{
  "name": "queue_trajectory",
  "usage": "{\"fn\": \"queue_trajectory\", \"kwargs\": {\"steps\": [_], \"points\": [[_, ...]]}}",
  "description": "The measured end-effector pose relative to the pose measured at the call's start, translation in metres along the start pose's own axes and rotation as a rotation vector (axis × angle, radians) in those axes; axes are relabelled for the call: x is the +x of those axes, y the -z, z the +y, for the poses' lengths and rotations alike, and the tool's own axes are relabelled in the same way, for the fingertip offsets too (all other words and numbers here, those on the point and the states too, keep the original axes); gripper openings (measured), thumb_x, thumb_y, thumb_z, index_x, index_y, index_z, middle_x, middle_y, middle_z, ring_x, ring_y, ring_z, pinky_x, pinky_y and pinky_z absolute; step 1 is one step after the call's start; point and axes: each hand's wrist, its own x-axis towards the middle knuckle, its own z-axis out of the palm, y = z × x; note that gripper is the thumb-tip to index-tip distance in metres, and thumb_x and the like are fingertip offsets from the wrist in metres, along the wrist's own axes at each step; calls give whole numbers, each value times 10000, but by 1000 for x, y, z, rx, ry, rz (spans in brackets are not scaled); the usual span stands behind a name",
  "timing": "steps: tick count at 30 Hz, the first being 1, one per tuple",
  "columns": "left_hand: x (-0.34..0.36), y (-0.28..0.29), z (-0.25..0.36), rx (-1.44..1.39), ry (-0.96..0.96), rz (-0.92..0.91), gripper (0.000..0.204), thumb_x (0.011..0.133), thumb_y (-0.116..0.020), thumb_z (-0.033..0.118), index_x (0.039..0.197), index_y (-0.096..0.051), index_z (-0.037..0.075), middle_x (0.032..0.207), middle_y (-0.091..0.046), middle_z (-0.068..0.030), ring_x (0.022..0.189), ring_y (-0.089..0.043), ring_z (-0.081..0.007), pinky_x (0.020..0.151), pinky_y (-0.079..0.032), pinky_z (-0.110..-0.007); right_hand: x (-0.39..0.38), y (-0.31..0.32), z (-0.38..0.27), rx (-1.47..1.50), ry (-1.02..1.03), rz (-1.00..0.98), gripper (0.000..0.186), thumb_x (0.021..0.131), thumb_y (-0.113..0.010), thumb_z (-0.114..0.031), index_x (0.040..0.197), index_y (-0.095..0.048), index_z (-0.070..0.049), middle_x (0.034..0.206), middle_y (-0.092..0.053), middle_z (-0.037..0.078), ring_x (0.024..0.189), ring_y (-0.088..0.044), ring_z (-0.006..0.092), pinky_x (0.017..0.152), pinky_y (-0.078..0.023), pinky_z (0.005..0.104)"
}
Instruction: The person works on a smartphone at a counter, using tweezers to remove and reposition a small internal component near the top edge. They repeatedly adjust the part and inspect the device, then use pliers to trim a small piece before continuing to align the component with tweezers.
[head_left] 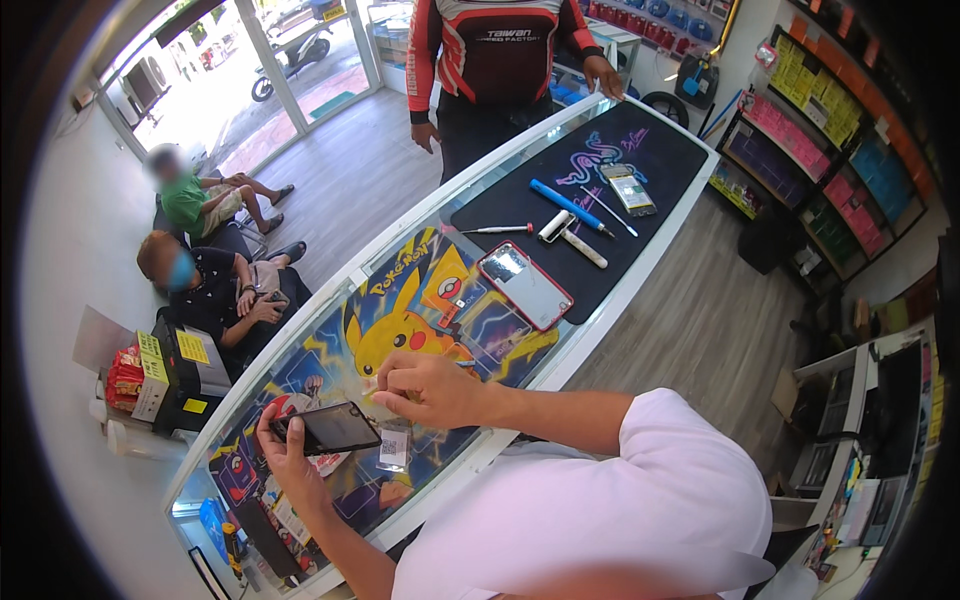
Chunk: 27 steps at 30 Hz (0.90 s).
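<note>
Lying tilted above the glass-topped counter [594,352], a dark, slab-shaped phone [338,428] is sitting in the left hand [292,460], thumb pressing on its near face and fingers wrapping its left edge; its glossy surface is reflecting light, so its details are staying hard to make out; the right hand [428,388] is hovering just beside it, fingers curling inward, and something pale is blurring at the fingertips, so I cannot tell whether they are pinching anything; a small clear plastic packet [394,449] with a printed square is lying just under the phone's right end; beneath, a smooth, colourful cartoon mat [398,338] is spreading, partly covered by hands and phone; farther off, on a matte black mat [668,165], a red-rimmed phone [527,287], a roller [572,239] with a wooden-looking handle, a slim blue tool [568,207], a thin screwdriver [498,229] and an opened device [629,190] are resting; across the counter a person [497,60] in a red-and-black jersey is standing, head cut off by the upper edge.
</note>
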Motion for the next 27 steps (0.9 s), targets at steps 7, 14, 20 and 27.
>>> {"fn": "queue_trajectory", "kwargs": {"steps": [7,14,20,27], "points": [[-1,-1,4,8,-4,-4,460,969,-716,177,1364,-533,29,1257,-599,-77,1145,-569,-156,1063,-411,-299,1,-1,0,-33,24,17,226,966,-681,-173,818,-638,-9,915,-661,131,826,-669,302,717,-523,376],[-2,6,0,44,17,26,478,975,-721,206,1384,-532,46,1272,-587,-62,1151,-564,-143,1058,-406,-281,0,-4,3,-27,26,3,165,932,-717,-138,855,-629,-21,945,-670,130,836,-676,297,718,-532,373],[-5,5,5,62,19,63,465,987,-707,179,1394,-522,49,1257,-605,-72,1133,-588,-146,1032,-445,-292,-1,-6,4,-63,58,-19,180,928,-724,-168,859,-645,-21,931,-674,127,809,-680,295,705,-539,378],[-4,6,2,11,45,37,437,1001,-689,173,1388,-535,40,1355,-568,-100,1231,-535,-175,1105,-387,-313,-1,-2,3,-110,70,-54,299,934,-716,-221,727,-641,-19,803,-644,139,741,-656,320,660,-513,416]]}}
